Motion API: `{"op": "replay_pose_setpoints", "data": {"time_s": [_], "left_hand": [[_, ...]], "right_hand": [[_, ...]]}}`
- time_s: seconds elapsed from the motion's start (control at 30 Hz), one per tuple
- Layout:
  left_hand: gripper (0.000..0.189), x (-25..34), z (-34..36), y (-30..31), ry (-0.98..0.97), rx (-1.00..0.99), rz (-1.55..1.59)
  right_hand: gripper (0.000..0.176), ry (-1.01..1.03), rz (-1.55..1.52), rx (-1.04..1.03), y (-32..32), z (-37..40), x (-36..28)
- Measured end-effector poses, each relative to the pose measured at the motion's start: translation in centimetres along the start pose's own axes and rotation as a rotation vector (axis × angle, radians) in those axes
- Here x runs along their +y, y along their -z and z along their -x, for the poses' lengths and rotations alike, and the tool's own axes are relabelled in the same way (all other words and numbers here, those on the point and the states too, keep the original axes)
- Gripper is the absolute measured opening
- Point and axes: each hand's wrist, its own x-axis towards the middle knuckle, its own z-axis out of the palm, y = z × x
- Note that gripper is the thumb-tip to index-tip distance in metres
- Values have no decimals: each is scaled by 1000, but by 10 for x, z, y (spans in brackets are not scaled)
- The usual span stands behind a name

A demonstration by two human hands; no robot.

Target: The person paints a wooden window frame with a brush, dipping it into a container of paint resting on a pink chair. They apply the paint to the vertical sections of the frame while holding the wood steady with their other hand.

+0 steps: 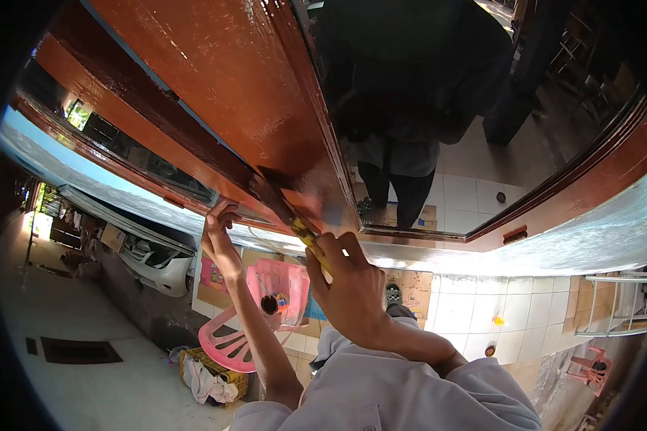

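Note:
My right hand (349, 287) is wrapped round the yellow, dark-spotted handle of a paint brush (305, 233). The brush's dark head points up and left, against the reddish-brown painted wooden frame (266, 108). To the left, my left hand (221, 219) is raised near the frame's lower edge, fingers bent and apart, with nothing visible in it. Below it, a can (270, 304) with dark contents stands on a pink plastic chair (226, 341).
Dark reflective glass (424, 115) fills the upper right of the frame. A yellow crate (241, 381) with white cloth stands at the lower left, a white car (158, 269) beyond it. At right are a metal rack (617, 332) and another pink chair (588, 371).

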Motion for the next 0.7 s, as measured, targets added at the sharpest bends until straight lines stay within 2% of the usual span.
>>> {"op": "replay_pose_setpoints", "data": {"time_s": [0.17,0.27,0.57,0.7], "left_hand": [[54,1,0,0,-21,-16,-15],[55,-1,1,1,-24,-17,-25],[56,-2,4,-1,-18,-18,-24],[56,-1,3,-2,-26,2,-46]], "right_hand": [[32,38,80,41,-10,-12,-12],[40,-6,169,-49,-3,-19,-27],[18,58,466,-69,5,-29,-50],[19,127,551,-87,12,-35,-54]]}}
